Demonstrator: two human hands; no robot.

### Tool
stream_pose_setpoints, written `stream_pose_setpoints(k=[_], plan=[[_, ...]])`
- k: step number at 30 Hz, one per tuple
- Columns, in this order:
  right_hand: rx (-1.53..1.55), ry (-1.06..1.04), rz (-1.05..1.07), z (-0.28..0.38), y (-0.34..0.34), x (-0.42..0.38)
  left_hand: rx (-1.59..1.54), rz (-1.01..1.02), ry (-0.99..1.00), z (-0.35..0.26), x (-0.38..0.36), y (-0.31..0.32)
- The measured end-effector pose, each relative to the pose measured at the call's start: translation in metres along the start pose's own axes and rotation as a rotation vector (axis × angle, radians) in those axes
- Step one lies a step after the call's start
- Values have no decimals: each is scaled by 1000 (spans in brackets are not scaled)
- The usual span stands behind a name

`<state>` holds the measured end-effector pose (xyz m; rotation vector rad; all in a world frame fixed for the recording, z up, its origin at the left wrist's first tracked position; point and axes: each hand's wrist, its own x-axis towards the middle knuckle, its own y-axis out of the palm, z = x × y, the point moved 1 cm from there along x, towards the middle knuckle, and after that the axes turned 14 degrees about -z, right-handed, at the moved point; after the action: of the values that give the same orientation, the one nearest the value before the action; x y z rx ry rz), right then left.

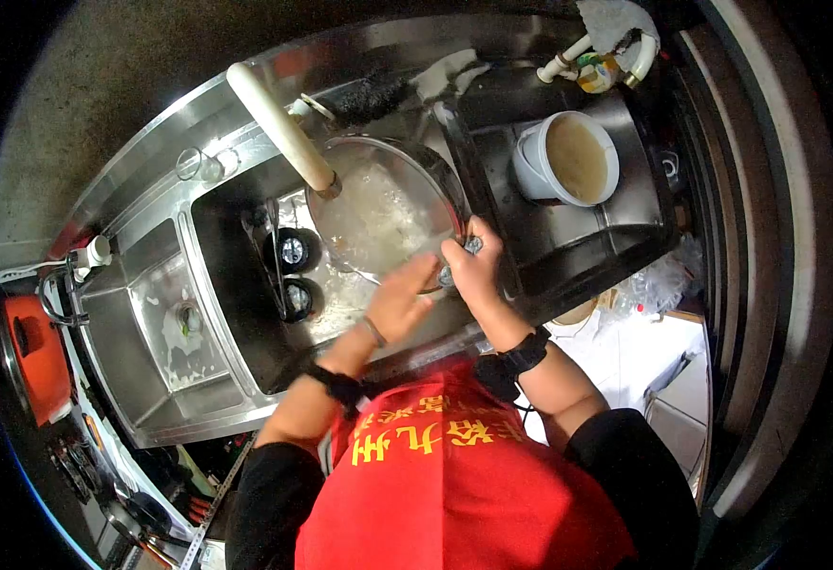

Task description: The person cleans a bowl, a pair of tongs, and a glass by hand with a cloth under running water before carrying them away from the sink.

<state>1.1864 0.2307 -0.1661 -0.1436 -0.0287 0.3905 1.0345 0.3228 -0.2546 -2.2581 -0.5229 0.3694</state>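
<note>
A large round metal pot (383,204), with cloudy, foamy water in it, stands in the middle sink basin. My right hand (474,268) is closed at the pot's near right rim, around a mottled grey piece that looks like the pot's handle (446,276). Beside it, my left hand (403,297) is stretched out over the near edge of the pot, slightly blurred. Its fingers are extended and nothing shows in them. Over the far left rim reaches a thick white pipe spout (283,128), its end above the water.
Left of the pot, two dark round items (293,251) and tongs (272,249) lie in the basin. A white bucket (532,169) of murky liquid stands in the right basin. A clear glass (193,165) sits on the back ledge. An orange-red container (36,356) is far left.
</note>
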Motion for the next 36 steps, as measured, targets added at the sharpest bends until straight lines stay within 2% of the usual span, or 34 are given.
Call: stream_pose_setpoints(k=[2, 4, 5, 6, 8, 10, 11, 13, 15, 16, 18, 19, 20, 22, 23, 24, 26, 28, 29, 30, 32, 33, 35, 36], plan=[[-35, 27, 3, 3, 0, -1, 299, 209, -67, -10, 15, -44], [-3, 59, -42, -15, 1, -1, 511, 18, 53, 20, 20, -36], [36, 91, -82, -21, 4, -2, 680, -249, 110, 34, 16, -13], [39, 91, -75, -20, 9, -2, 684, -251, 104, 30, 16, -6], [37, 131, -159, -17, 18, -4, 570, -23, -35, 3, 24, 14], [-18, 186, -181, -20, 25, -7, -9, 119, -239, -30, 22, 30], [18, 174, -164, -16, 27, -6, -9, 119, -238, -34, 16, 25], [72, 172, -142, -7, 28, -4, -509, -57, -12, -41, 2, 14], [69, 177, -123, -14, 21, 2, -378, -261, 207, -18, -8, 9], [71, 182, -111, -16, 19, 7, -148, 10, 54, -14, -11, -19], [84, 182, -80, -5, 18, 7, 331, -76, 29, 28, -21, -21], [9, 135, -58, -9, 18, 7, 532, -159, 202, 58, -24, -6], [-65, 87, -33, -8, 20, 7, 533, -161, 202, 53, -24, -6], [-71, 141, -43, -4, 29, 6, 623, -229, 225, 33, -27, -3], [-2, 249, -84, -2, 37, 5, 321, -189, 198, 17, -25, -1], [67, 356, -132, -2, 42, 4, 26, -410, 250, 7, -29, 8], [89, 444, -111, 1, 49, 5, -99, -427, 59, -24, -29, 5], [59, 405, -19, 0, 54, 16, -98, -451, -18, -31, -29, -15], [122, 328, -105, 19, 59, 14, -287, -571, -71, -29, -21, -21], [292, 342, -130, 9, 60, 20, -445, -570, -295, -24, -19, -29], [150, 59, -125, -8, 64, 34, -987, -601, -593, 1, -5, -23], [58, -33, -42, -13, 61, 35, -1098, -604, -704, 7, -3, -22], [98, -46, 181, -9, 59, 13, -1304, -646, -906, -14, 1, -44], [110, -70, 308, -2, 59, -2, -1577, -614, -1056, -28, 4, -54]])
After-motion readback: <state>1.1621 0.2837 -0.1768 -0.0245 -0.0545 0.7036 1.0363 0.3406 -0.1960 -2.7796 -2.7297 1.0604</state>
